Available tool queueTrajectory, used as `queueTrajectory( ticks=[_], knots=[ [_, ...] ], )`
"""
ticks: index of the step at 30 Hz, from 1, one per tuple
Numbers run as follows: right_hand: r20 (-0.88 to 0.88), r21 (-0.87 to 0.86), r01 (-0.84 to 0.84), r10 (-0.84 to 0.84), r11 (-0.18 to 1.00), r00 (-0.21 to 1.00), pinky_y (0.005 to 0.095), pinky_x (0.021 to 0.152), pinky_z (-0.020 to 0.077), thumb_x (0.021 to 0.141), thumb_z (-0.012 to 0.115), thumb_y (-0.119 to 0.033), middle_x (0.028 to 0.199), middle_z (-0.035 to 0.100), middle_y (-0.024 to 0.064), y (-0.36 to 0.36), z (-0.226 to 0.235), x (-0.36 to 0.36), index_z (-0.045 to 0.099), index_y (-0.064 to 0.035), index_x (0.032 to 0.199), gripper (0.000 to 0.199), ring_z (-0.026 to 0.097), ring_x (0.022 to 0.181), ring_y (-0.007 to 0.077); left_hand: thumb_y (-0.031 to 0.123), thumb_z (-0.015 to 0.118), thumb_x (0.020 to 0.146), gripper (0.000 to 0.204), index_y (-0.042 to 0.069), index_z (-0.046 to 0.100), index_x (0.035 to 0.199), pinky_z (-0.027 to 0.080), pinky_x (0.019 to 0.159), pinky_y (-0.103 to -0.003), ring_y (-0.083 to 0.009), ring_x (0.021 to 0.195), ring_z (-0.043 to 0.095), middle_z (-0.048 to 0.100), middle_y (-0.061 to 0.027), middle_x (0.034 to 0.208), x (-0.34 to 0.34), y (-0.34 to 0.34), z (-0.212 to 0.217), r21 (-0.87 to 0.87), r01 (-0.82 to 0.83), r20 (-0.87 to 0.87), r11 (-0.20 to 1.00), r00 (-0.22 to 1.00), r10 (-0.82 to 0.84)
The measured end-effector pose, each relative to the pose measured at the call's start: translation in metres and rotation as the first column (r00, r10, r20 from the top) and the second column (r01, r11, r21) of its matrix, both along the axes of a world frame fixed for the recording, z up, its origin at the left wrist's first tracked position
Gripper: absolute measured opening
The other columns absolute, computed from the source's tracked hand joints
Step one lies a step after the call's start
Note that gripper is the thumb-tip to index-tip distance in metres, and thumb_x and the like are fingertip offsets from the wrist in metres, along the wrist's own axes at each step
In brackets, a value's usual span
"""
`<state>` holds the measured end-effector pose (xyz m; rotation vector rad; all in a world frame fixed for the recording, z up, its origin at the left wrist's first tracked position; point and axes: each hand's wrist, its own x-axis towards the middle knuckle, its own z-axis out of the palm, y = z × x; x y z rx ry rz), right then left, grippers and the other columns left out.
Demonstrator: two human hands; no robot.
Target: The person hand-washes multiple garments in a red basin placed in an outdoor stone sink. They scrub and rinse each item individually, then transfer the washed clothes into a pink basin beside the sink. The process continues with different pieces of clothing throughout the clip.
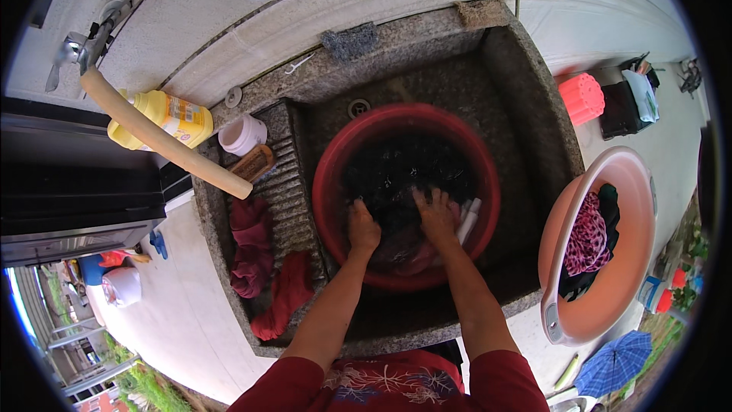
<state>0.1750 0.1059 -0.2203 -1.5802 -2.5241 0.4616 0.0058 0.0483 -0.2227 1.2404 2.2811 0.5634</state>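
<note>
We look mid-wash: left hand (364, 227) and right hand (435, 217) in red basin (323, 217), grips unclear; next calls for gathering cloth (415, 257).

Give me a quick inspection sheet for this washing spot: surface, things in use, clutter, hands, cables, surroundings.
Surface: stone sink with a ridged washboard on its left side.
Things in use: red basin in the sink, holding dark water and reddish cloth.
Clutter: scrubbing brush, white cup, maroon cloth and red cloth around the washboard; yellow jug behind a beige hose.
Hands: left hand and right hand both inside the red basin; whether they grip anything is unclear.
Cables: none certain; thin dark lines on the wall cannot be identified.
Surroundings: pink basin of clothes at right; blue checked umbrella at lower right.
</note>
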Motion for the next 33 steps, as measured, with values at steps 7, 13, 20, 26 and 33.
queueTrajectory(
  ticks=[7,13,20,26,33],
  knots=[
    [-0.379,-0.449,0.201,-0.389,0.871,0.84,0.0326,0.071,0.047,0.069,0.055,0.0,0.08,0.061,0.0106,0.025,0.005,0.016,0.066,-0.009,0.093,0.028,0.057,0.076,0.0239,-0.006,0.06,0.066,0.038,0.0,0.047,0.102,0.042,0.083,-0.044,-0.0415,0.094,0.049,0.049,-0.0228,0.103,-0.025,-0.001,0.004,-0.084,0.089,0.112,0.993,0.991,-0.079],
    [-0.63,-0.704,-0.009,-0.618,0.711,0.469,0.0244,0.062,0.0413,0.069,0.052,0.004,0.075,0.056,0.0057,0.043,0.155,0.028,0.067,-0.005,0.083,0.022,0.052,0.071,0.0134,-0.005,0.061,0.069,0.034,0.004,0.052,0.101,0.045,0.083,-0.042,-0.0364,0.094,0.053,0.05,-0.0165,0.102,-0.053,0.005,0.106,-0.114,0.21,0.018,0.971,0.978,-0.209],
    [-0.48,0.025,0.097,-0.073,0.995,0.874,0.0301,0.071,0.0436,0.058,0.048,0.016,0.091,0.042,0.0079,0.042,0.219,0.048,0.067,-0.0042,0.088,0.041,0.047,0.083,0.0237,-0.005,0.064,0.067,0.035,0.008,0.057,0.099,0.042,0.065,-0.026,-0.0132,0.071,0.047,0.045,-0.0011,0.08,-0.092,0.002,0.22,0.033,0.205,0.88,0.978,0.459,-0.126],
    [-0.153,0.206,0.041,-0.009,0.978,0.988,0.0377,0.077,0.0467,0.061,0.059,0.01,0.097,0.044,0.0082,0.029,0.174,0.035,0.064,-0.0115,0.097,0.043,0.047,0.09,0.0293,-0.004,0.061,0.07,0.026,0.012,0.069,0.089,0.044,0.06,-0.029,-0.0178,0.075,0.052,0.039,-0.003,0.081,-0.092,-0.008,0.196,0.256,0.536,0.006,0.805,0.832,-0.555],
    [0.139,0.172,-0.032,0.008,0.985,0.99,0.0394,0.065,0.0552,0.072,0.06,-0.003,0.128,0.041,0.009,0.015,0.111,-0.001,0.05,-0.0159,0.122,0.053,0.049,0.099,0.032,0.0,0.064,0.07,0.069,0.013,0.038,0.133,0.045,0.076,-0.046,-0.0331,0.102,0.046,0.035,-0.0133,0.129,-0.051,0.002,0.144,-0.221,0.453,-0.327,0.864,0.8,-0.504]
  ],
)
